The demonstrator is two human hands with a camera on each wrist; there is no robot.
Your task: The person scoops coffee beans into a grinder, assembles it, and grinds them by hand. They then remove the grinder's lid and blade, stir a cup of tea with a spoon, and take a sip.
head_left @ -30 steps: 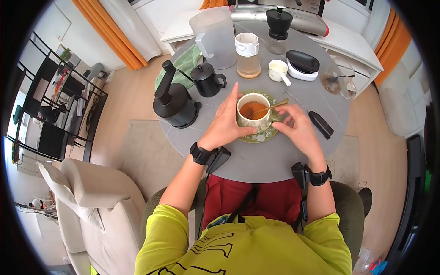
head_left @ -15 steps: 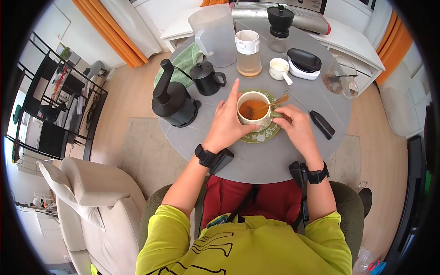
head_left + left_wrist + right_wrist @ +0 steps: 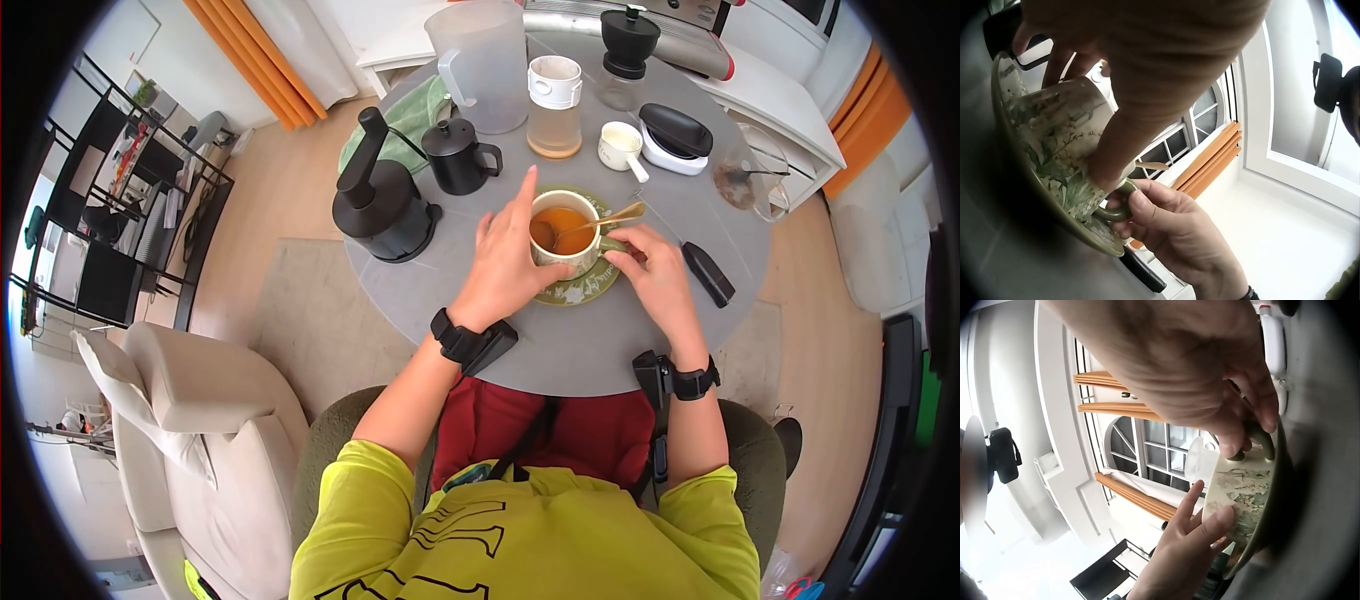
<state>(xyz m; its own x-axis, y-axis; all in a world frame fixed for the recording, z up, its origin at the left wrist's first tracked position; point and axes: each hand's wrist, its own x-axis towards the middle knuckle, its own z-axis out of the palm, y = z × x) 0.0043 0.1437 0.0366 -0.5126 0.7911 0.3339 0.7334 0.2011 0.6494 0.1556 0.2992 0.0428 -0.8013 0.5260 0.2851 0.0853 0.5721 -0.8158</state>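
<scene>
A floral cup (image 3: 567, 260) of amber-brown liquid stands on a green patterned saucer (image 3: 582, 291), a gold-coloured spoon (image 3: 628, 213) leaning in it. The left hand (image 3: 502, 255) curves round the cup's left side, thumb against the front wall, index finger raised. With thumb and fingers the right hand (image 3: 655, 275) pinches the green handle (image 3: 1115, 211). In the left wrist view the cup's wall (image 3: 1063, 125) shows above the saucer's rim (image 3: 1060, 215). The right wrist view shows the left thumb on the floral wall (image 3: 1241, 487) and the right fingers at the handle.
Behind the cup stand a black kettle (image 3: 461, 160), a clear pitcher (image 3: 485, 75), a lidded glass (image 3: 554, 120) and a small white pot (image 3: 620, 145). A black grinder (image 3: 385, 215) is at left. A black-handled tool (image 3: 708, 274) lies right of the right hand.
The head view has shifted slightly. The right thumb and fingers have closed on the cup's handle since the earliest frame. The left hand stays round the cup.
</scene>
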